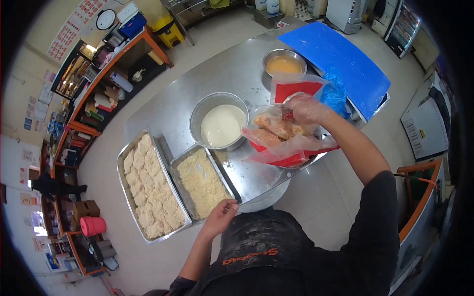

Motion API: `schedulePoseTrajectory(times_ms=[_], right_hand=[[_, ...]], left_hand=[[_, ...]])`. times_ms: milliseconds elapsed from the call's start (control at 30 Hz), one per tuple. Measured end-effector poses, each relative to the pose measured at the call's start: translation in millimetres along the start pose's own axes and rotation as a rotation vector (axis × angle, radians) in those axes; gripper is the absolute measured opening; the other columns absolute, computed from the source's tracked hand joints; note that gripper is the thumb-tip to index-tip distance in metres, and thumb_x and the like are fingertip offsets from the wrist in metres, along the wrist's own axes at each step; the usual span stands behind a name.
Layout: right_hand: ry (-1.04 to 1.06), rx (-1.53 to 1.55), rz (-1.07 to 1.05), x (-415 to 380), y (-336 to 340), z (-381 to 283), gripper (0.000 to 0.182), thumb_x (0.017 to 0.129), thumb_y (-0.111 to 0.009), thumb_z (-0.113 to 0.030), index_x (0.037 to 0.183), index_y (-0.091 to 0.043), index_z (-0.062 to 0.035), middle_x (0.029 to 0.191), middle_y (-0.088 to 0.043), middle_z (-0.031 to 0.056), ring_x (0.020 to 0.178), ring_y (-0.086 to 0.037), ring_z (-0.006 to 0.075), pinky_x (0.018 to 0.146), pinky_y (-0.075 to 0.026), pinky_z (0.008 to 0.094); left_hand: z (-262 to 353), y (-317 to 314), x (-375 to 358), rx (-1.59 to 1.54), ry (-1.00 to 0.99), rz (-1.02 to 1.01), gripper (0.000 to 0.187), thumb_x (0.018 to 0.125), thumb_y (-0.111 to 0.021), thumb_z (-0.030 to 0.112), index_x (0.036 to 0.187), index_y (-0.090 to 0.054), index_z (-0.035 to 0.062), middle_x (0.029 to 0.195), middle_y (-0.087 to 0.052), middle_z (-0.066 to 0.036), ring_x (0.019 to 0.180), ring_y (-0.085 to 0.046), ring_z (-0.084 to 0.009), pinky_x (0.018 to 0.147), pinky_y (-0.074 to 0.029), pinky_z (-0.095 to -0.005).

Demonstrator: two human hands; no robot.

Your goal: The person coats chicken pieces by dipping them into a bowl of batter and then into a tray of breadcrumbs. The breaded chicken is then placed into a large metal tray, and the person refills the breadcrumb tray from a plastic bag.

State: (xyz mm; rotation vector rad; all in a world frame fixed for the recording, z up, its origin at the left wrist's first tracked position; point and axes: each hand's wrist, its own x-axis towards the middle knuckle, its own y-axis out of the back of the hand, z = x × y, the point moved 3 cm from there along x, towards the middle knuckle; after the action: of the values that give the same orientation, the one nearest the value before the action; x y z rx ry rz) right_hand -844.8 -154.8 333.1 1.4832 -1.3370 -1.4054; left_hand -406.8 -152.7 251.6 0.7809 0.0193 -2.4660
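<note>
My right hand (308,108), in a clear plastic glove, is over a red-and-clear plastic bag (296,157). Its fingers are closed on the bag's raised far flap, though the fingertips are partly covered. Inside the opened bag lie several orange-tinted raw meat pieces (274,129), which look like chicken. My left hand (220,217) is bare, with its fingers curled in and nothing visible in them. It hovers by the near corner of a metal tray of yellowish crumbs (201,182). A steel pot of pale batter (223,124) stands between that tray and the bag.
A long metal tray (151,190) of coated pieces sits at the table's left end. At the back are a steel bowl of orange liquid (285,64), a blue board (340,59) and a crumpled blue plastic bag (335,91). A person (57,187) stands far left.
</note>
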Motion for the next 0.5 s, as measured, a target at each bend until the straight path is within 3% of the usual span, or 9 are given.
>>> schedulePoseTrajectory(times_ms=[33,100,167,200,300,500], right_hand=[[0.045,0.052,-0.109,10.7,-2.3,-4.4,0.021,0.076,-0.06,-0.011,0.093,-0.071,-0.0065,0.103,-0.069,0.0164,0.094,-0.065,0.0321,0.081,-0.051,0.0418],[-0.035,0.321,-0.302,48.7,-70.9,40.2,0.026,0.073,-0.063,-0.012,0.098,-0.071,-0.0088,0.104,-0.069,0.0144,0.093,-0.066,0.0286,0.08,-0.051,0.04],[-0.115,0.167,-0.447,68.9,-84.4,47.8,0.028,0.074,-0.063,-0.015,0.1,-0.071,-0.0096,0.105,-0.069,0.0121,0.092,-0.065,0.0247,0.079,-0.051,0.0382],[-0.15,-0.128,-0.479,74.2,-75.9,37.0,0.027,0.076,-0.062,-0.018,0.099,-0.071,-0.0093,0.105,-0.07,0.0109,0.093,-0.065,0.0226,0.08,-0.051,0.0372],[-0.382,-0.11,-0.816,91.4,-107.6,45.2,0.024,0.082,-0.06,-0.022,0.099,-0.071,-0.0087,0.107,-0.069,0.0123,0.092,-0.065,0.0234,0.079,-0.051,0.0392],[-0.15,-0.071,-0.882,71.2,-123.3,32.1,0.021,0.082,-0.06,-0.02,0.096,-0.071,-0.0085,0.102,-0.069,0.0118,0.09,-0.065,0.0231,0.077,-0.051,0.0384]], left_hand=[[-4.4,0.0,-3.4,0.026,0.001,-0.005,0.037,0.098,-0.058,0.03,0.124,-0.055,0.0029,0.096,-0.061,-0.004,0.085,-0.055,-0.0106,0.076,-0.047,-0.0266],[-21.9,2.9,-14.6,-0.044,0.047,0.005,0.039,0.097,-0.059,0.031,0.124,-0.055,0.0032,0.096,-0.061,-0.004,0.084,-0.055,-0.0108,0.075,-0.047,-0.0263],[-40.0,8.0,-31.3,-0.092,0.151,0.028,0.04,0.097,-0.059,0.033,0.124,-0.055,0.0035,0.097,-0.062,-0.005,0.083,-0.056,-0.0113,0.074,-0.048,-0.0267],[-48.9,10.7,-40.2,-0.126,0.197,0.053,0.041,0.097,-0.058,0.034,0.124,-0.055,0.0036,0.097,-0.062,-0.005,0.082,-0.056,-0.0116,0.073,-0.048,-0.0269],[-105.7,13.7,-52.6,-0.187,0.305,0.108,0.045,0.098,-0.056,0.039,0.122,-0.056,0.0014,0.098,-0.063,-0.007,0.081,-0.058,-0.0133,0.07,-0.049,-0.0281],[-133.2,10.4,-68.2,-0.28,0.253,0.361,0.047,0.098,-0.054,0.041,0.109,-0.061,-0.0032,0.09,-0.065,-0.009,0.078,-0.061,-0.017,0.069,-0.05,-0.0305]])
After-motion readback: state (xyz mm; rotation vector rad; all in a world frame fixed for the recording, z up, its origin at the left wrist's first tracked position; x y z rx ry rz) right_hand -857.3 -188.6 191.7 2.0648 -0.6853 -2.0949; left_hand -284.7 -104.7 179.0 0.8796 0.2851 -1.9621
